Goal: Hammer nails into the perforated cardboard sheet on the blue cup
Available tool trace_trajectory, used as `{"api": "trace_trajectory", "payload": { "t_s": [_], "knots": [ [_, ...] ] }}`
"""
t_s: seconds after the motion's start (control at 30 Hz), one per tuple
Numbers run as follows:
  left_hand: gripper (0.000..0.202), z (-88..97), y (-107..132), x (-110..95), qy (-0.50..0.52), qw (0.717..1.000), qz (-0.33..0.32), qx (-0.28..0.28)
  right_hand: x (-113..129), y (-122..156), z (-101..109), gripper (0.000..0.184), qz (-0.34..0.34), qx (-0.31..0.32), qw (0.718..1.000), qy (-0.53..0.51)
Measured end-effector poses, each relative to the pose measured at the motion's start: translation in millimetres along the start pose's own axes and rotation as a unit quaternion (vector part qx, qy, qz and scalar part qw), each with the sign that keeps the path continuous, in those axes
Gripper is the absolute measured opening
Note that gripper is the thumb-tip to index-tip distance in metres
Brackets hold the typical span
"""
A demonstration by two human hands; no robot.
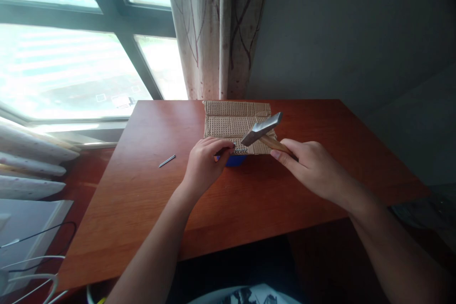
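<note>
My right hand (309,164) is wrapped round the wooden handle of a hammer (265,128). The hammer's metal head hangs just above the near part of a piece of cardboard (228,126) covered in rows of small holes. At the cardboard's near left edge, my left hand (210,159) is closed with thumb and forefinger together. Whatever they pinch is too small to make out. Beneath the cardboard's front edge, part of a blue object (235,160) shows; the rest of it is hidden.
A slim metal rod (167,160) lies on the brown wooden table (231,209), left of my left hand. Beyond the far edge hang a patterned curtain (199,33) and a grey wall (338,38). A window (71,66) is at the left, with cables (39,266) below it.
</note>
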State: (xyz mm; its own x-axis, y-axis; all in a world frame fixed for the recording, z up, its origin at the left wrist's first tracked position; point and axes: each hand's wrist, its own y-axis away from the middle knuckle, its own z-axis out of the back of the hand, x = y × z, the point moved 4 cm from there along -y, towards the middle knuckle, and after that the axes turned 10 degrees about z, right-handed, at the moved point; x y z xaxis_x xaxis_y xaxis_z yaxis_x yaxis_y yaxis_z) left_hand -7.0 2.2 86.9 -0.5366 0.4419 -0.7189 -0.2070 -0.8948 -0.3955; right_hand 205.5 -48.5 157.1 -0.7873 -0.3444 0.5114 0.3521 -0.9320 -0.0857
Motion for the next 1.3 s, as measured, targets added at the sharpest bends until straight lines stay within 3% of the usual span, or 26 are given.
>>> {"api": "trace_trajectory", "payload": {
  "t_s": [0.1,0.2,0.37,0.53,0.97,1.2,1.3],
  "knots": [
    [0.008,-0.2,0,0,-0.007,1.0,0.003,0.001,-5,11,-5,0.038,-0.012,0.011,1.0,-0.015],
    [0.009,-0.3,0,1,-0.008,1.0,0.009,0.011,-9,25,-19,0.035,-0.012,0.067,0.997,-0.018],
    [0.009,2.0,-3,3,0.012,0.999,0.025,0.023,-12,36,-47,0.026,-0.001,0.129,0.985,0.114],
    [0.009,4.5,-4,3,0.027,0.998,0.037,0.037,-14,30,-60,0.025,-0.001,0.129,0.977,0.167],
    [0.011,0.6,-3,2,-0.014,0.999,0.02,0.032,-25,27,-59,0.025,-0.01,0.102,0.984,0.145],
    [0.012,0.9,-2,-1,-0.033,0.999,0.002,0.027,-20,27,-39,0.036,-0.011,0.07,0.995,-0.072],
    [0.012,1.0,-2,0,-0.032,0.999,0.003,0.029,-8,18,-22,0.039,-0.007,0.023,0.994,-0.104]
  ]
}}
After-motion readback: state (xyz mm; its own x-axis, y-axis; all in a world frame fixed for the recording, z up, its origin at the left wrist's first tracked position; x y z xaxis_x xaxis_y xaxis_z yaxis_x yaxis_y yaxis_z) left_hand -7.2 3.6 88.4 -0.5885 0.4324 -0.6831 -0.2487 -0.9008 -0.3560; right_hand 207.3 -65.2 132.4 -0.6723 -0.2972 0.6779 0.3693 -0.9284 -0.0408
